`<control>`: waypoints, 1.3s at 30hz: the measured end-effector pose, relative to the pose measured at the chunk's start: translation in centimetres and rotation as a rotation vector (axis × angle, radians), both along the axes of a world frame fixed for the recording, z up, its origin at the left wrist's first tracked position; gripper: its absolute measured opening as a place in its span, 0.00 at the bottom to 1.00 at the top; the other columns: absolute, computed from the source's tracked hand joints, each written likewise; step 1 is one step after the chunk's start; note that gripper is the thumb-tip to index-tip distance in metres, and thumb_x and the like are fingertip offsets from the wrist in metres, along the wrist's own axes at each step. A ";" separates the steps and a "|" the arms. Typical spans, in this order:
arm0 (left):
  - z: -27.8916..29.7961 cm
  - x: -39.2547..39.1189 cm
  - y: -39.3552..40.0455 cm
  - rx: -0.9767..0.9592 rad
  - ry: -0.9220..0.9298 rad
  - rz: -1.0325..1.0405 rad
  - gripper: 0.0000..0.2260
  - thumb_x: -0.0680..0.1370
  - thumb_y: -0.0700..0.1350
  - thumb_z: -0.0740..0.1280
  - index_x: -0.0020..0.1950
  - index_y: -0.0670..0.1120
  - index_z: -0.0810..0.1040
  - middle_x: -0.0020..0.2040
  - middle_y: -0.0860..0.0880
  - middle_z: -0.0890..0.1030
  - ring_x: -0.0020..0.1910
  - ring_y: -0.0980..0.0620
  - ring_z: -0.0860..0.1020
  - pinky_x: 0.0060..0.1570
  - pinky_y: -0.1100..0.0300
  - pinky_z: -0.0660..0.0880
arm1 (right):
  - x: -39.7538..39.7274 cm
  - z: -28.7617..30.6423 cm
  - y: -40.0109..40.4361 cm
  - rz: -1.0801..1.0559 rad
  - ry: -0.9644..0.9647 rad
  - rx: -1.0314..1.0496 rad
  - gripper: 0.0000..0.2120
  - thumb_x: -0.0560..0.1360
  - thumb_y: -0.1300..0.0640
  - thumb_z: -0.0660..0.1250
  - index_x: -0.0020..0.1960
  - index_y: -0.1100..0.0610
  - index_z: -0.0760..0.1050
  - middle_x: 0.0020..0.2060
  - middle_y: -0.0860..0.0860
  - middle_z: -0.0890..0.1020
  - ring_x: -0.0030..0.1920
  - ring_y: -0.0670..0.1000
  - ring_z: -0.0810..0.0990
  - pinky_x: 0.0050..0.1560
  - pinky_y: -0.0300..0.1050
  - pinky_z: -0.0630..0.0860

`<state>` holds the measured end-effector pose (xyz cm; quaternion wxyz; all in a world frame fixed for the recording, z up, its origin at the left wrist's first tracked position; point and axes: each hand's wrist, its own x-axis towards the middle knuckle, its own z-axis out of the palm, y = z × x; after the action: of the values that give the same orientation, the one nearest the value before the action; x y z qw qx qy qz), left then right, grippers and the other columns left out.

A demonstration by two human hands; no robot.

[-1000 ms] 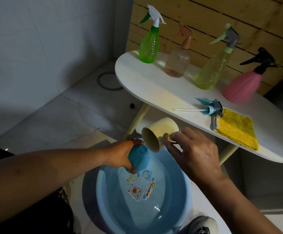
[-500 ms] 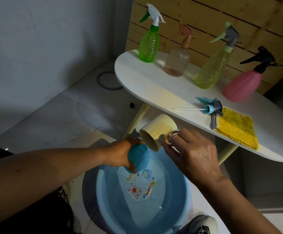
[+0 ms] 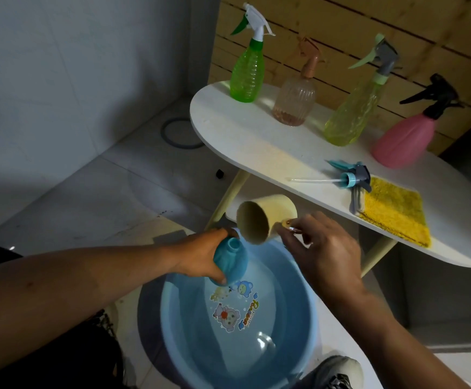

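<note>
Head view: the left hand (image 3: 200, 256) holds the blue bottle (image 3: 231, 265) over the far left rim of the basin (image 3: 299, 293), fingers wrapped round its body and the thumb under it. The bottle tilts, its open neck pointing up and to the far side. The right hand (image 3: 324, 254) holds the cream cup (image 3: 268, 217) by the handle, fingers pinched on it. The cup lies on its side, its mouth facing near and left, its lower rim just right of the bottle's neck.

Half a second ago the cup's rim sat over the neck and hid it. Now the neck shows in full, and the cup is a little higher and farther right. The left hand's grip is unchanged.

The basin holds water over cartoon stickers. On the bench (image 3: 256, 147) a green sprayer (image 3: 247, 77), a clear one (image 3: 294, 102), a yellow one (image 3: 349, 116) and a pink one (image 3: 403, 141) stand where they were. A loose spray head (image 3: 352, 178) lies beside a yellow cloth (image 3: 394, 214).
</note>
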<state>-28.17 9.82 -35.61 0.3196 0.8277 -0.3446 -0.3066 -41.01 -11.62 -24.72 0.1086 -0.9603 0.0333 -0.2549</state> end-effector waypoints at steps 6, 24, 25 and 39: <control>-0.4 0.3 0.6 0.067 -0.047 0.001 0.39 0.65 0.50 0.84 0.67 0.58 0.65 0.61 0.58 0.75 0.57 0.53 0.77 0.53 0.53 0.80 | 0.4 -3.6 -2.5 -0.336 0.420 0.438 0.18 0.77 0.37 0.67 0.41 0.51 0.78 0.34 0.48 0.81 0.38 0.51 0.79 0.42 0.50 0.76; -2.7 1.0 1.9 0.173 -0.014 0.026 0.44 0.62 0.59 0.82 0.73 0.64 0.64 0.67 0.64 0.67 0.63 0.54 0.73 0.60 0.51 0.79 | -2.0 -19.1 -4.2 -0.137 1.088 0.113 0.19 0.85 0.43 0.56 0.62 0.52 0.79 0.58 0.53 0.83 0.60 0.57 0.81 0.53 0.47 0.73; -2.7 1.1 2.0 0.174 -0.008 0.033 0.44 0.62 0.58 0.83 0.73 0.64 0.64 0.67 0.63 0.68 0.63 0.54 0.74 0.60 0.51 0.79 | -2.0 -19.3 -4.3 -0.139 1.090 0.096 0.18 0.85 0.43 0.55 0.63 0.51 0.79 0.59 0.52 0.82 0.61 0.56 0.80 0.55 0.46 0.74; -2.6 1.6 2.5 0.185 0.069 0.043 0.40 0.67 0.50 0.83 0.73 0.60 0.66 0.62 0.58 0.72 0.56 0.55 0.76 0.41 0.65 0.79 | 0.3 -20.9 -3.3 -0.265 0.994 0.557 0.14 0.84 0.50 0.62 0.47 0.58 0.79 0.45 0.57 0.83 0.46 0.56 0.81 0.50 0.48 0.76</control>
<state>-26.57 12.29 -38.19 0.2600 0.8498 -0.2859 -0.3584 -40.74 -14.92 -45.60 0.2953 -0.8875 0.2660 0.2332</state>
